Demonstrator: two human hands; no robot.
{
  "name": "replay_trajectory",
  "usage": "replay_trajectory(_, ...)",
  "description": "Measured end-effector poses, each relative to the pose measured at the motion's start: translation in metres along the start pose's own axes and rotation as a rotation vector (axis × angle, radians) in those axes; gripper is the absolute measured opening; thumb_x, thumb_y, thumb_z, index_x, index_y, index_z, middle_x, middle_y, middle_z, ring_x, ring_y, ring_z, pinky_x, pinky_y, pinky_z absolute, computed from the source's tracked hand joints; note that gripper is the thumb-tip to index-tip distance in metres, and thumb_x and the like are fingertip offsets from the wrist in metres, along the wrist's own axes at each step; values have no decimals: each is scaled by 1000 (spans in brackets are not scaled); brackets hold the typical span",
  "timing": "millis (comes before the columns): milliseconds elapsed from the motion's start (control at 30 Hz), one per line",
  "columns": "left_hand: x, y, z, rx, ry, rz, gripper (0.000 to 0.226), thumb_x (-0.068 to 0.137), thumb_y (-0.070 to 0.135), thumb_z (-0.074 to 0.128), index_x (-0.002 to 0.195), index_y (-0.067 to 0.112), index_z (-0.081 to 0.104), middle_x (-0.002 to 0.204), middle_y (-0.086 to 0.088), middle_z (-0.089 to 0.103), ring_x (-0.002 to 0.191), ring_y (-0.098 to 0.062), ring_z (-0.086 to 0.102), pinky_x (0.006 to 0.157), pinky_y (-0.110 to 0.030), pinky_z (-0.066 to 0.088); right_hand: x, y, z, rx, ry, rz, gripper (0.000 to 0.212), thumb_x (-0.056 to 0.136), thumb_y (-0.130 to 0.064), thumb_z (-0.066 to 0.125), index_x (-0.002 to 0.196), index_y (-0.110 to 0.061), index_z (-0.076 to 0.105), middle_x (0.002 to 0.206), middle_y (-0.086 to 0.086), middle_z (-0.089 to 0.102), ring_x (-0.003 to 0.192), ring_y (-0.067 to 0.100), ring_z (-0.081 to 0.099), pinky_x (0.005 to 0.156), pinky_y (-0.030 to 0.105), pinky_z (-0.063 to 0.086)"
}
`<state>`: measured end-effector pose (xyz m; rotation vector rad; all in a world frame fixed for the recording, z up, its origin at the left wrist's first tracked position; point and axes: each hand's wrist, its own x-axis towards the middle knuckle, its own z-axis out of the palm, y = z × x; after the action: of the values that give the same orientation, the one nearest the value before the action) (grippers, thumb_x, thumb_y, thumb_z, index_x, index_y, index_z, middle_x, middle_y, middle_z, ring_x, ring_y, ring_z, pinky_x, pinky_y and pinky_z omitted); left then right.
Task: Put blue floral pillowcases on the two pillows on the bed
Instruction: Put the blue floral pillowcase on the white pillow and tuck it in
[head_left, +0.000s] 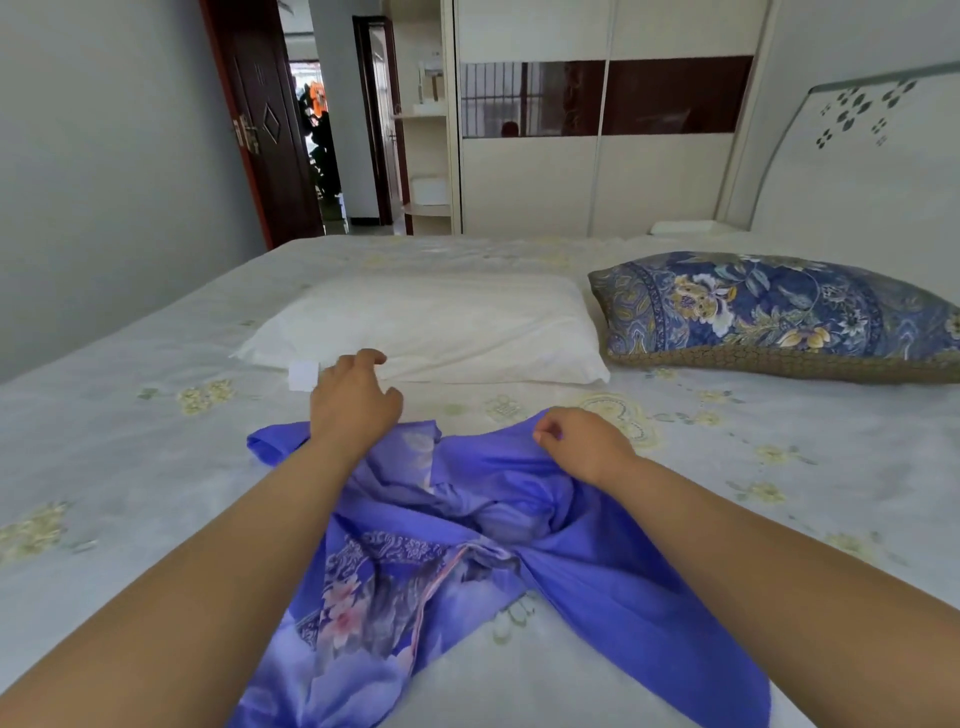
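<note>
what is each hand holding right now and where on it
The right hand pinches the blue pillowcase at its bunched far edge. The left hand reaches toward the white pillow, holding nothing.

A crumpled blue pillowcase (467, 530) lies under both hands; a bare white pillow (441, 327) lies just beyond them, a covered floral pillow (769, 312) beyond the right hand (582, 441).

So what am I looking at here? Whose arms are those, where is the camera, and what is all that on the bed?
No machine here: a person wears one camera on the head, looking forward and down, so the two bare arms are theirs. The bed carries a bare white pillow and, to its right, a pillow already in a dark blue floral pillowcase. In front lies a crumpled lighter blue floral pillowcase. The right hand pinches its upper edge. The left hand, fingers loosely curled, reaches toward the white pillow's near edge; whether it holds anything cannot be told.
</note>
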<state>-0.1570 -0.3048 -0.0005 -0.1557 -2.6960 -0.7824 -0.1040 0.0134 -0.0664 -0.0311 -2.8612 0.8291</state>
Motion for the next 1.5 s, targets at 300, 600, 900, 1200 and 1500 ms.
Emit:
replay_trajectory(300, 77, 8, 81, 99, -185, 71, 60, 86, 35, 66, 143, 23, 51, 142, -10, 55, 127, -38, 52, 99, -53, 47, 127, 25, 4, 435, 109, 208, 73, 87, -36, 85, 150, -26, 49, 143, 17, 51, 92, 35, 74, 83, 46, 63)
replay_trajectory(600, 127, -25, 163, 59, -192, 78, 68, 83, 26, 73, 147, 21, 50, 147, -11, 52, 128, -39, 51, 97, -56, 49, 219, 60, 1, 982, 337, 528, 124, 79, -20, 94, 168, -25, 7, 169, 9, 14, 106, 37, 69, 72, 46, 67)
replay_trajectory(900, 111, -22, 182, 168, 21, 223, 115, 75, 28, 89, 166, 16, 20, 172, -12, 20, 155, -40, 25, 118, -58, 34, 192, 35, 4, 806, 363, 412, 56, 69, -6, 64, 125, -8, 64, 114, 11, 67, 100, 31, 64, 81, 37, 54)
replay_trajectory(1200, 86, -18, 142, 123, 123, 206, 136, 61, 33, 96, 167, 19, 13, 175, -8, 14, 159, -38, 16, 122, -62, 21, 72, 54, -67, 738, 389, 241, 36, 59, -8, 62, 95, -10, 66, 95, 8, 65, 84, 23, 58, 70, 33, 47)
replay_trajectory(1500, 89, -4, 127, 288, 109, 262, 35, 83, 7, 63, 113, 15, 78, 124, -19, 64, 114, -45, 55, 108, -54, 36, 42, 79, -74, 50, 561, 415, 72, 68, -18, 76, 136, -3, 57, 148, 22, 49, 137, 45, 47, 111, 55, 44)
